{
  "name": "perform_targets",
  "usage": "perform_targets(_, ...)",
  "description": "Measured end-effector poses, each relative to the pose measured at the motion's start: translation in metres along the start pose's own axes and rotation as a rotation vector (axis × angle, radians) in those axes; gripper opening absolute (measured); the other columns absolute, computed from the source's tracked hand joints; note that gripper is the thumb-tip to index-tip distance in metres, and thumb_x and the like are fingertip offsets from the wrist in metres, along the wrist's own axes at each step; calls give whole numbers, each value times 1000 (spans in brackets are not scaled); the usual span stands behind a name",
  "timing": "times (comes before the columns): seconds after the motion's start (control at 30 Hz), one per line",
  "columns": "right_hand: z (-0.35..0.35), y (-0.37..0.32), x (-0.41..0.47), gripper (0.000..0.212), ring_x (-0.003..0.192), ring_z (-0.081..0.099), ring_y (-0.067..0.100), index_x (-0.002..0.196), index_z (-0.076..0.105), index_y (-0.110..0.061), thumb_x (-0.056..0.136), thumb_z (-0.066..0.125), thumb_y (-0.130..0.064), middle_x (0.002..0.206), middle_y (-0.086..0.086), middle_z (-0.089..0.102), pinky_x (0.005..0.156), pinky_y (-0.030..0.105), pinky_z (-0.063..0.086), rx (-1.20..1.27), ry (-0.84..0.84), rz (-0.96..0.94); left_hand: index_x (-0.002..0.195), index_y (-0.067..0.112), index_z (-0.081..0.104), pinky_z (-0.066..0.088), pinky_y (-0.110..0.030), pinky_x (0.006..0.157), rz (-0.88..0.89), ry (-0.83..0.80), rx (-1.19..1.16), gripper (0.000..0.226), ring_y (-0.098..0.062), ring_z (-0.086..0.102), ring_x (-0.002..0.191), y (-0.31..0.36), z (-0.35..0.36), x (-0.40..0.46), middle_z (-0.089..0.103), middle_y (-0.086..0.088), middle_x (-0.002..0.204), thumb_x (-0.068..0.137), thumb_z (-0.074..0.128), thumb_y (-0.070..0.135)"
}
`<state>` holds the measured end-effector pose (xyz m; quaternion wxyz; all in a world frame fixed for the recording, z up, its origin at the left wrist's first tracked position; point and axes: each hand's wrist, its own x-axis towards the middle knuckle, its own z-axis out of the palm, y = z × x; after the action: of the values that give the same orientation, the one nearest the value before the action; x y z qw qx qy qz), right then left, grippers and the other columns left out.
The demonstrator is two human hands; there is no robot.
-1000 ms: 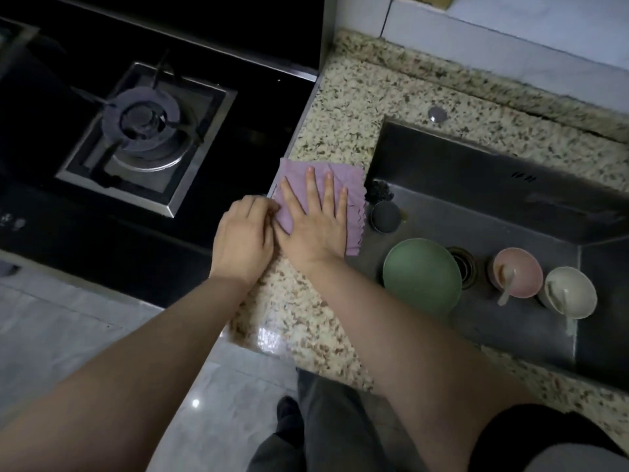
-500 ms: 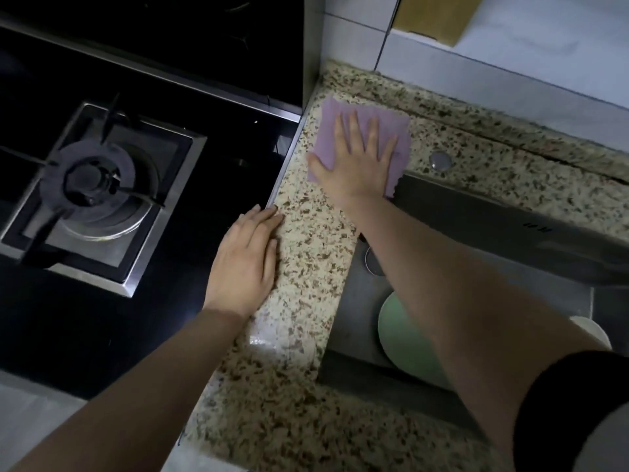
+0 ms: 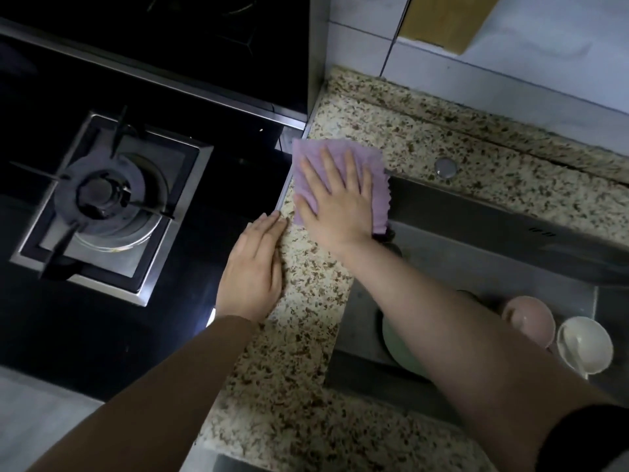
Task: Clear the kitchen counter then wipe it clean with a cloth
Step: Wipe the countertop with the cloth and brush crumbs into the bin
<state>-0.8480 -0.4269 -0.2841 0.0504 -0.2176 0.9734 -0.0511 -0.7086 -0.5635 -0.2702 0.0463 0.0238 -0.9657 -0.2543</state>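
Left hand (image 3: pixel 251 272): flat, fingers straight, resting on the desk (image 3: pixel 306 301) edge beside the hob (image 3: pixel 102 206).
Right hand (image 3: pixel 335 202): fingers spread, pressing flat on the cloth.
Cloth (image 3: pixel 308 165): purple, on the desk strip at 12 o'clock from the left hand, between hob and sink (image 3: pixel 476 253).
Sink contents: bowls at 3 o'clock.

Soft purple cloth (image 3: pixel 340 172) on speckled polished stone counter (image 3: pixel 306 301), brushed-metal sink (image 3: pixel 476 233).

The speckled stone surface (image 3: pixel 306 301) carries a purple cloth (image 3: pixel 340 158) at its left edge, beside the sunken sink (image 3: pixel 476 253).
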Motion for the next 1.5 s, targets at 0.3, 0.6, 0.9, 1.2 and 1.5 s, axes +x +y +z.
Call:
perform_targets(0.3,-6,3,40,61,153,8,28,156,14,-35,99,16,-56,166,-4,11,123,49,7,-2,14,89,152,13,35,18,-38,124,-7,-9,-61,52,-14,25,149,-1,0,1,30,1,160,99,39,9)
perform_targets(0.6,15,-87,-157,51,152,15,27,150,40,-17,102,36,-31,164,5,21,119,47,20,132,102,48,146,12,45,28,-46,119,-52,-54,-530,45,-16,38,142,-8,-19,-1,44,-5,152,103,42,26)
perform_targets(0.9,38,-194,-269,52,152,13,30,148,40,-34,99,38,-51,162,1,26,120,56,14,110,94,224,143,11,47,18,-51,122,41,-206,-526,43,-25,32,146,-7,-28,-32,43,-9,152,103,40,26)
perform_targets(1.2,40,-146,-302,49,153,10,29,142,40,-49,94,40,-60,161,-11,27,112,72,5,-29,111,541,141,13,49,12,-39,125,326,-288,-454,40,-18,26,148,27,-19,-71,44,-3,152,104,40,22)
perform_targets(1.5,21,-36,-366,52,153,9,22,154,28,-32,103,36,-34,163,-6,20,124,46,6,79,160,879,116,8,69,31,-19,113,460,-306,-636,31,-12,47,129,45,-19,-117,61,-5,129,101,42,12)
